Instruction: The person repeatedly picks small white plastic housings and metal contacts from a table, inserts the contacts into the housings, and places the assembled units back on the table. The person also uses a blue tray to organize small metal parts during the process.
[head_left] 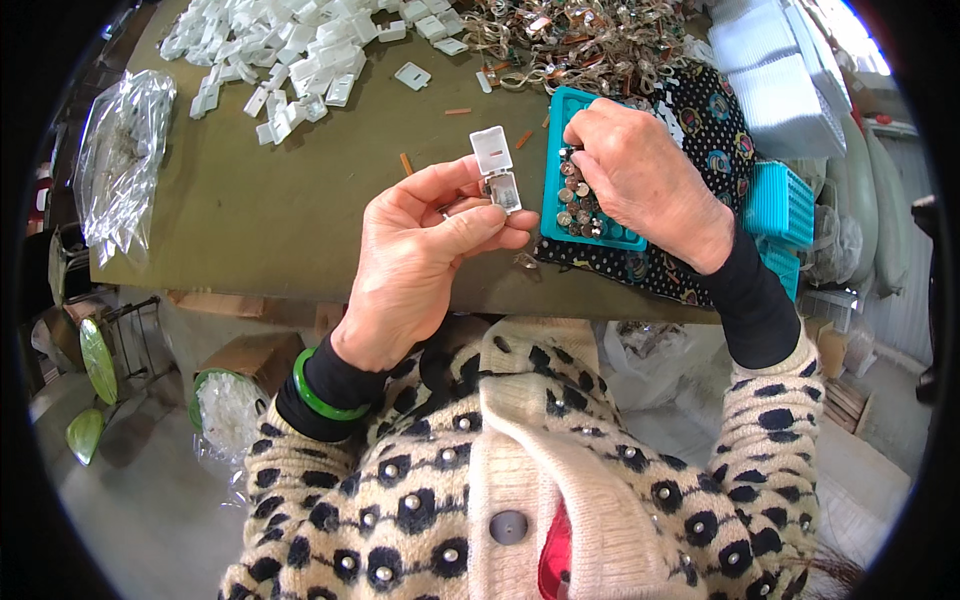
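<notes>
My left hand (410, 245) holds a small white plastic case (491, 150) between thumb and fingers. Its hinged lid stands up, and something clear or greyish shows inside the lower half. To the right, my right hand (652, 180) reaches into a teal plastic tray (551, 190), with thumb and fingertips drawn together. The hand covers the tray's upper right part, so whatever is between the fingertips is hidden. Several small round metal pieces (566, 196), like button cells, lie in the tray below the fingers.
White plastic cases (290, 60) are heaped at the far left; tangled strips with wires (570, 40) lie at the far middle. A clear plastic bag (125, 160) sits at the left edge. Patterned dark cloth (715, 140) lies under the tray, near stacked white trays (775, 80) and teal baskets (780, 205).
</notes>
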